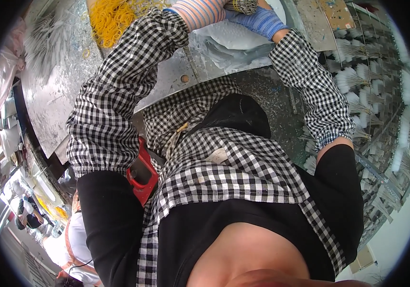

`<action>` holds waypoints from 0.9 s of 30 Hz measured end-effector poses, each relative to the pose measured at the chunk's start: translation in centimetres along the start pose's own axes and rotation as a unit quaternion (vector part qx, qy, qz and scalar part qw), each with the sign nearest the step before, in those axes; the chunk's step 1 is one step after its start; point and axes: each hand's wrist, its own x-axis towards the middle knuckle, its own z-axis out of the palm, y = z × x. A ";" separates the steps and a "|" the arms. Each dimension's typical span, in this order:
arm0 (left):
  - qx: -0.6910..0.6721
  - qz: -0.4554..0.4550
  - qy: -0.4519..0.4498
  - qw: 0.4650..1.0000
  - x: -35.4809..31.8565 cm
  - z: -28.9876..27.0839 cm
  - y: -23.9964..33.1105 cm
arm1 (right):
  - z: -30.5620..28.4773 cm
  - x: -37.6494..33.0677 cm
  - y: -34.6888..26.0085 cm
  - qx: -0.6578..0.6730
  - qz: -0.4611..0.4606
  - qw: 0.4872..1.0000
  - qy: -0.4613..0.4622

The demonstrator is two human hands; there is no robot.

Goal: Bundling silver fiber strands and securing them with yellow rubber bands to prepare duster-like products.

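Observation:
At the top edge, my left hand (199, 13) wears a pink, white and blue striped glove, and my right hand (261, 23) a blue striped one. Between them is a bundle of thin wires (241, 5), its tightly packed ends facing me. Both hands appear closed round it, though the picture's edge cuts off some of the fingers. Just below the hands lies a round mass of white paste (231, 37) with grey smears along its near rim, on the metal worktable (166, 71).
Yellow rubber bands (111, 21) are heaped left of my hands. Loose thin wires (49, 40) lie farther left. On the right stands a rack holding many white-tipped wire bundles (358, 79). A red plastic stool (143, 174) is beside me. Another person (76, 244) is at lower left.

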 end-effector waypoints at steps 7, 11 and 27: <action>-0.017 0.004 0.008 1.000 -0.5 0.1 -0.1 | 0.0 -0.6 -1.0 -0.008 -0.005 1.000 0.024; -0.029 -0.002 -0.004 1.000 -0.9 0.4 0.2 | 0.6 -1.4 -0.4 -0.004 -0.012 1.000 0.015; -0.081 -0.173 0.087 0.978 -2.2 -0.3 -0.5 | -3.5 -1.8 -7.9 -0.139 0.040 0.990 0.005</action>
